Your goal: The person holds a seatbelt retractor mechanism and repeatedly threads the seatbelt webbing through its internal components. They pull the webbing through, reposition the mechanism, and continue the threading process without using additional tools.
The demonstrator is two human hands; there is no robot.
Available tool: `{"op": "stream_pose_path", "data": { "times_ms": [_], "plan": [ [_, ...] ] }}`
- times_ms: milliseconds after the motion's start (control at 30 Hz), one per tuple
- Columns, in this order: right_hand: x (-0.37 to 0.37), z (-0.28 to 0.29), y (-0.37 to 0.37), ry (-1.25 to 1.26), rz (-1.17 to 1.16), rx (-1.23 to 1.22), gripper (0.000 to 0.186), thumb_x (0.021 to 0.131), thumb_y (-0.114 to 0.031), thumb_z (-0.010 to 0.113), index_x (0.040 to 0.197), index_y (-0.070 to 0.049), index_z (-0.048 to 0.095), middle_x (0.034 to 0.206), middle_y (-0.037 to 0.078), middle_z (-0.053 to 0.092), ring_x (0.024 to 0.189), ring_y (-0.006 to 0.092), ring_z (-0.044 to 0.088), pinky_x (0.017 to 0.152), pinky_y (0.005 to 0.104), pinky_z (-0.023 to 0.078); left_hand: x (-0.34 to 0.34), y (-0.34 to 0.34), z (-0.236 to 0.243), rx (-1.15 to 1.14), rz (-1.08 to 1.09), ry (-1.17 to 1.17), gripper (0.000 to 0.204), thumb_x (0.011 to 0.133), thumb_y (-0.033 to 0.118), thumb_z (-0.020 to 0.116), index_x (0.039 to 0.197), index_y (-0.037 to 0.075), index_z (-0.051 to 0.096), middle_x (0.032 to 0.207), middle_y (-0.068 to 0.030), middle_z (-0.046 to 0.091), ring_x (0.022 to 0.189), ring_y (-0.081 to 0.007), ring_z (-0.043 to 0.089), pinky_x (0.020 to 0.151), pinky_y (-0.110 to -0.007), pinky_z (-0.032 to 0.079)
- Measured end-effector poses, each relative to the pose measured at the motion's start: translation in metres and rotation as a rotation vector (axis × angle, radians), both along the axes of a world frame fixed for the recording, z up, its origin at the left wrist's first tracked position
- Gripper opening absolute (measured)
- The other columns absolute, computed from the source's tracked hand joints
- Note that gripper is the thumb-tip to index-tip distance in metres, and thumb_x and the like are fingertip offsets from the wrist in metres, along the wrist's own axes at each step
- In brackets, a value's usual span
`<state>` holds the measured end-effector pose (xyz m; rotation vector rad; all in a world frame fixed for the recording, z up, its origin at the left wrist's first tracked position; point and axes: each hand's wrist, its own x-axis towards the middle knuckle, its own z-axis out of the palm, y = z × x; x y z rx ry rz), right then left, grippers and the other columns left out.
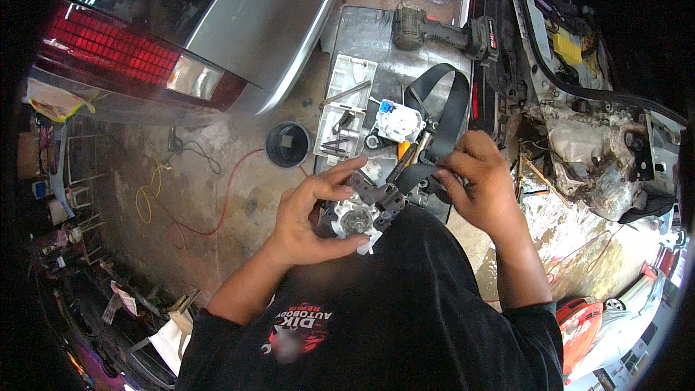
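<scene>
My left hand point(304, 210) is closed around a seat belt retractor point(356, 219), close to my chest. Its side facing up shows a clear and whitish round spool cover in a dark metal frame. Black seat belt webbing point(455, 105) runs from the retractor and loops over the work surface. On the right, my right hand point(483, 185) pinches the webbing between thumb and fingers. Past the retractor lies a white plastic mechanism point(399, 123) with a blue piece on it. To its left, a white plastic tray point(349, 112) holds several small dark metal parts.
A cordless impact wrench point(438, 32) lies at the far end of the grey work surface point(362, 29). A dark bucket point(288, 145) stands on the floor to the left, near a red hose point(217, 228). Left is a silver car's rear point(246, 29); right, a stripped car body point(579, 145).
</scene>
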<state>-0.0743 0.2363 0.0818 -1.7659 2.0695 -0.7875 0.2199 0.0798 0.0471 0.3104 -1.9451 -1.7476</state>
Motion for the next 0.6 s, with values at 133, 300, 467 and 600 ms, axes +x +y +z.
{"op": "stream_pose_path", "data": {
  "times_ms": [133, 300, 467, 600],
  "plan": [
    [0.011, 0.003, -0.001, -0.029, 0.086, 0.048, 0.016, 0.088, -0.014, 0.084, 0.094, -0.006, 0.072, 0.098, 0.014, 0.06, 0.096, 0.0396, 0.062, 0.084, 0.0525, 0.051, 0.001, 0.0, 0.003, 0.064, 0.005, -0.077, 0.077, 0.076, 0.008, 0.103, 0.138, 0.008, 0.058, 0.162, -0.038, 0.056, 0.154, -0.0411, 0.057, 0.123, -0.046, 0.047],
    [0.012, 0.005, 0.0, -0.033, 0.065, 0.073, 0.019, 0.09, -0.016, 0.084, 0.104, -0.006, 0.075, 0.103, 0.015, 0.062, 0.101, 0.0397, 0.064, 0.088, 0.0515, 0.053, -0.001, 0.002, 0.0, 0.098, 0.009, -0.045, 0.081, 0.075, 0.012, 0.104, 0.141, 0.007, 0.058, 0.164, -0.0352, 0.056, 0.153, -0.0387, 0.058, 0.123, -0.045, 0.048],
    [0.025, 0.005, -0.001, -0.046, 0.092, 0.111, 0.025, 0.089, -0.016, 0.084, 0.112, -0.008, 0.078, 0.106, 0.015, 0.064, 0.108, 0.0396, 0.066, 0.092, 0.05, 0.055, 0.002, -0.002, -0.004, -0.002, -0.023, -0.039, 0.08, 0.074, 0.014, 0.105, 0.139, 0.008, 0.059, 0.164, -0.0355, 0.056, 0.152, -0.0401, 0.058, 0.123, -0.045, 0.048],
    [0.028, 0.0, -0.001, -0.063, 0.083, 0.088, 0.025, 0.088, -0.014, 0.085, 0.111, -0.008, 0.078, 0.106, 0.014, 0.064, 0.105, 0.0389, 0.066, 0.091, 0.0498, 0.056, 0.001, -0.004, 0.0, -0.027, -0.019, -0.043, 0.075, 0.074, 0.014, 0.106, 0.134, 0.009, 0.061, 0.162, -0.0359, 0.057, 0.152, -0.0416, 0.059, 0.123, -0.047, 0.048]
  ]
}}
